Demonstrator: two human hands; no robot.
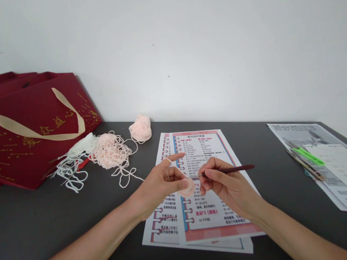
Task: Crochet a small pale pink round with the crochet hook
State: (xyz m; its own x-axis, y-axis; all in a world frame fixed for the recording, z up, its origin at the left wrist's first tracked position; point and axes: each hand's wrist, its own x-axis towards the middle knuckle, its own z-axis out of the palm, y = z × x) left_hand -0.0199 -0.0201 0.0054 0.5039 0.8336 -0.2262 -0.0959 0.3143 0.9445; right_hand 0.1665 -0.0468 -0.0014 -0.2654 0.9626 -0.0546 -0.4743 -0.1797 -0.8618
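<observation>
1. The left hand [161, 185] pinches a small round pink piece [188, 188] of crochet between thumb and middle fingers, held just above the pattern sheet [202, 142] on the dark counter [41, 216]. Its index finger sticks out with a strand of yarn [167, 160] looped over it.
2. The right hand [228, 185] has its fingers clamped pencil-style on a dark red hook [234, 169], whose tip reaches the edge of the pink piece. Whether the tip is through a stitch is too small to tell.
3. By the look of it, a stitch is being worked on the rim of the piece.
4. The next move calls for a taut strand over the index finger, a steady pinch on the piece, and a small turn of the hook to catch the yarn.
5. The strand trails left to the loose pink yarn pile [110, 151], which lies beside white yarn [72, 165] and a red bag [19, 130]. Green scissors [307, 155] lie well apart on the right.
</observation>
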